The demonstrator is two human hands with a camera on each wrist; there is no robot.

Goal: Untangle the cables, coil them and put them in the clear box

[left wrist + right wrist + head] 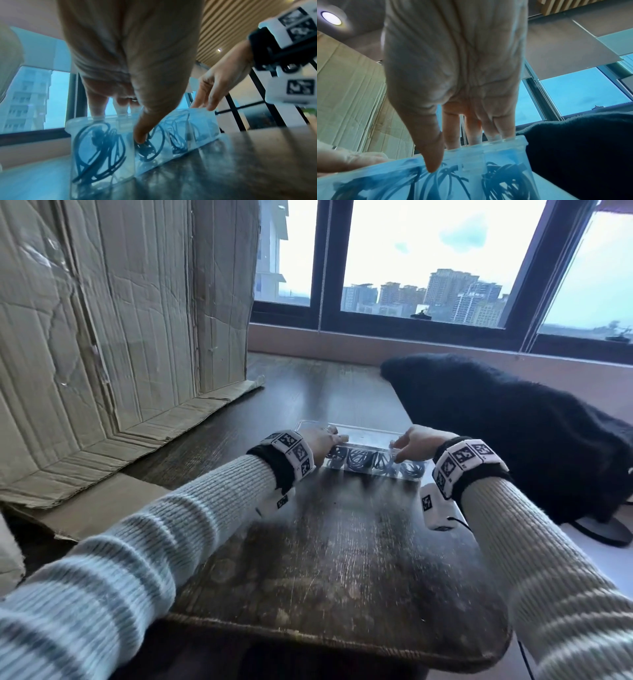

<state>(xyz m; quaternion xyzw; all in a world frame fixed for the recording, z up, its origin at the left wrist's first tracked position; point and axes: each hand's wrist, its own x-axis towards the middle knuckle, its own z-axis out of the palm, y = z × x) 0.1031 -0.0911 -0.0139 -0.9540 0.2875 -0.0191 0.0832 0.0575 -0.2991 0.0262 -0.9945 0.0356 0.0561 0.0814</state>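
A clear box [366,436] with divided compartments stands on the dark wooden table [325,559], and coiled black cables [358,462] fill the compartments. My left hand [322,443] grips the box's left part, thumb on the near wall and fingers over the top. My right hand [416,445] grips the right part the same way. In the left wrist view the left hand [120,125] has its thumb against the box [202,121], in front of cables [99,146]; the right hand [214,88] reaches the far end. In the right wrist view my right hand [462,151] pinches the box [505,147] above the cables [505,182].
A tall creased cardboard box [120,320] stands on the left, its flap lying on the table. A black fleece garment [496,433] lies close on the right, touching the box's right end. Windows run along the back. The table's worn front edge [342,638] is near me.
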